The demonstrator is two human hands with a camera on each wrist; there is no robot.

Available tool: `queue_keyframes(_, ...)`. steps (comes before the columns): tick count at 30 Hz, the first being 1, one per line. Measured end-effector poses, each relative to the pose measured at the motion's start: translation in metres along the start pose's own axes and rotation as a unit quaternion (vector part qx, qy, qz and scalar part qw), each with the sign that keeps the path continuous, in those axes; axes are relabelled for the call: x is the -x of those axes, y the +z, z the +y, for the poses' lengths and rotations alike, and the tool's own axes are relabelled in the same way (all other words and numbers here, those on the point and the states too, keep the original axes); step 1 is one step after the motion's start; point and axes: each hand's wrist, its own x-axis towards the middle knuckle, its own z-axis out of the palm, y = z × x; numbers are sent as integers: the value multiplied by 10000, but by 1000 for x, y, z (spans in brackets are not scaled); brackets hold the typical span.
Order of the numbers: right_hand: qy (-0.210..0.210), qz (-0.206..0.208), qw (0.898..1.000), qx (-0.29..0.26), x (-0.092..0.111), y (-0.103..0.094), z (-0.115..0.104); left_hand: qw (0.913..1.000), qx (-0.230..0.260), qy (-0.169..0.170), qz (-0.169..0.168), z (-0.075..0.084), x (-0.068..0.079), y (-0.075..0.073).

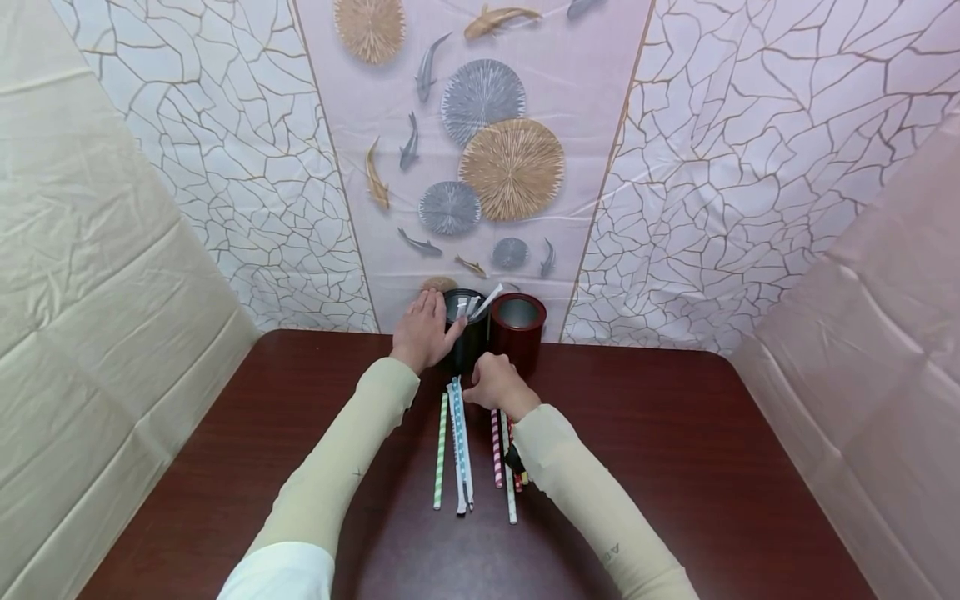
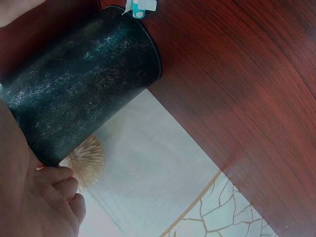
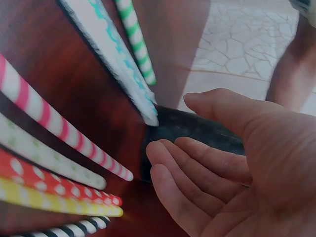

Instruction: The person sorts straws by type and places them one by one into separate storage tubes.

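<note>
My left hand (image 1: 422, 330) holds the black cup (image 1: 469, 348) at its rim, with the thumb across the front; in the left wrist view its fingers bend at the mouth of the cup (image 2: 89, 79). Paper-wrapped straws (image 1: 487, 300) stick up out of this cup. Just in front of it, my right hand (image 1: 498, 385) hovers over the table with loosely bent fingers and nothing in them. Nearest to that hand lies a blue-patterned straw in a white wrapper (image 3: 116, 59). A green-striped straw (image 1: 440, 454) lies left of it, a pink-striped straw (image 3: 61, 123) right.
Touching or close beside the black cup stands a dark red cup (image 1: 517, 337). White-and-green, red dotted (image 3: 59, 180), yellow (image 3: 54, 197) and black-striped straws lie under the right forearm. A patterned cloth wall (image 1: 465, 242) rises behind the brown table (image 1: 637, 467).
</note>
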Motion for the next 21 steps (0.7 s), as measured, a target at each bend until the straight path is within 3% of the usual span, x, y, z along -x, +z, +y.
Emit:
queue_keyframes(9,-11,-73,9997,-247,-2,25,9,10000,64,6,45,-1,-1,2)
queue_keyframes(21,34,88,9999,-91,-7,33,12,10000,16,40,20,-1,0,0)
